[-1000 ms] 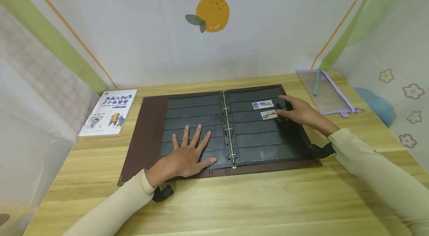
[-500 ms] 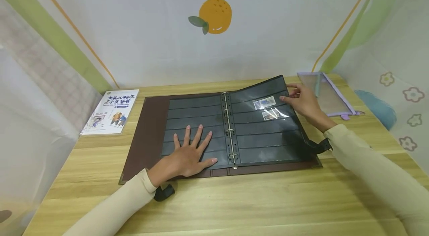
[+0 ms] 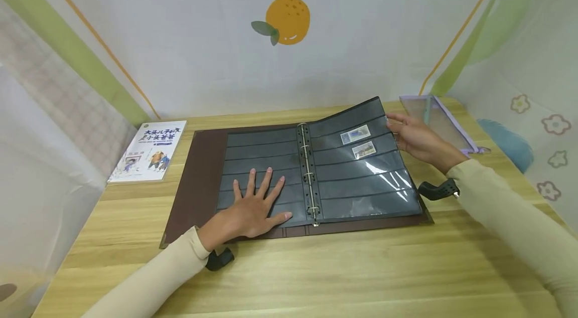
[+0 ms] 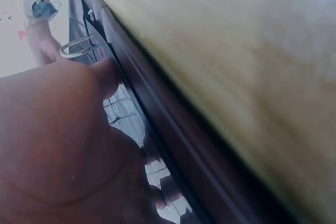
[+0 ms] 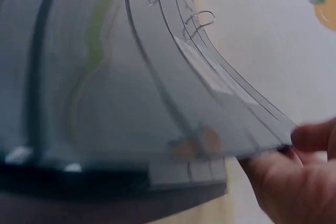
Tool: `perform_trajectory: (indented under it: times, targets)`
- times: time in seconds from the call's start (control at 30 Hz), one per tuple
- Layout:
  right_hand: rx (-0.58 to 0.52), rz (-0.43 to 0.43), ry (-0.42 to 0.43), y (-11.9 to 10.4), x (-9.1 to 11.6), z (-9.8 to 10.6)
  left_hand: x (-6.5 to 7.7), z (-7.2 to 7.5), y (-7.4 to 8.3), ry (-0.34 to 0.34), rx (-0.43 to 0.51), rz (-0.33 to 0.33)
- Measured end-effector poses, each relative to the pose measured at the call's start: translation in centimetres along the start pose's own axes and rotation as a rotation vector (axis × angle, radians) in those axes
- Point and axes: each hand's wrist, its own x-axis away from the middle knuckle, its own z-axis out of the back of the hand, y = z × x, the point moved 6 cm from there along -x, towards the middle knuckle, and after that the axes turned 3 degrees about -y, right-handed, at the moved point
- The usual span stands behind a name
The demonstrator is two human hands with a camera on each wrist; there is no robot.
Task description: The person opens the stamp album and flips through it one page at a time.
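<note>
A brown ring-binder stamp album [image 3: 198, 172] lies spread on the table. My left hand [image 3: 253, 212] rests flat, fingers spread, on its left black pocket page [image 3: 262, 152]. At the far right, my right hand [image 3: 417, 140] pinches the outer edge of the right album page [image 3: 340, 185], thumb on one face and fingers behind. That page curves upward at its outer far corner, still held by the metal rings [image 3: 309, 177]. Two stamps, one bluish [image 3: 355, 134] and one smaller [image 3: 363, 150], sit in its upper pockets. In the right wrist view the lifted page [image 5: 105, 93] bends toward the fingers.
A white booklet [image 3: 146, 152] lies at the table's left. Behind the right hand is a purple-edged mesh zip pouch [image 3: 444, 125] with a pale green pen-like thing [image 3: 427, 110] in it. The wooden table [image 3: 316, 278] backs onto a printed curtain [image 3: 180, 47].
My right hand has gone from beside the stamps to the right page's outer edge and taken hold of it. The page's far corner has risen. My left hand stays put.
</note>
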Motion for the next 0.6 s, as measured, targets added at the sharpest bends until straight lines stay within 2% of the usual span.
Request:
perform_trajectory:
  times: [0.13,0.23,0.37,0.6]
  targets:
    - [-0.339,-0.044,-0.232,1.2,1.5,-0.1,-0.1,0.0,0.1,-0.003,-0.002,-0.001]
    - [-0.484,-0.094,-0.329,2.1,2.9,-0.3,-0.1,0.1,0.1,-0.010,-0.001,0.000]
    - [-0.514,-0.119,-0.377,2.9,4.0,-0.5,-0.2,0.0,0.1,-0.022,-0.004,0.007]
    - [-0.664,-0.072,-0.615,1.9,4.7,-1.9,-0.1,0.0,-0.2,-0.020,0.005,0.013]
